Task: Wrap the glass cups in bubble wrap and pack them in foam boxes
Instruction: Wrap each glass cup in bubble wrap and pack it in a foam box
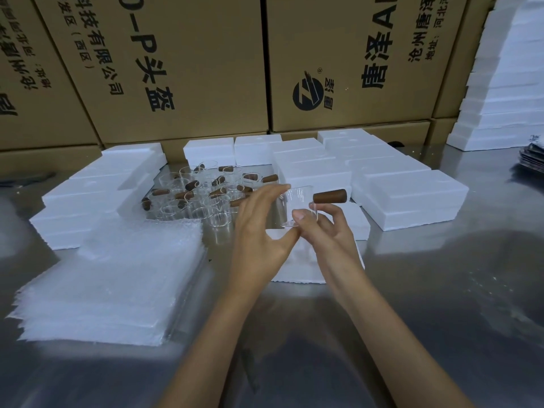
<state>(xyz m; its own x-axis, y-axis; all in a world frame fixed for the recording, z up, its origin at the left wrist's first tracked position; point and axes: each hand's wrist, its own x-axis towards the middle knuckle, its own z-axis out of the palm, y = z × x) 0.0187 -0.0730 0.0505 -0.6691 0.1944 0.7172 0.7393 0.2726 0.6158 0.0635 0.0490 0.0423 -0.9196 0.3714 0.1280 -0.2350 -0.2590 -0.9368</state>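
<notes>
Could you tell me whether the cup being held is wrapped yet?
Unwrapped: the glass cup shows bare between both hands, wooden handle exposed.

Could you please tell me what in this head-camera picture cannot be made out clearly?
- Head view: the foam box under the hands is mostly covered by the left hand and right hand.
- The held glass cup is transparent; its outline is faint.
- The glass cups behind overlap, so they cannot be counted.
- The dark stack is cut by the right edge.
</notes>
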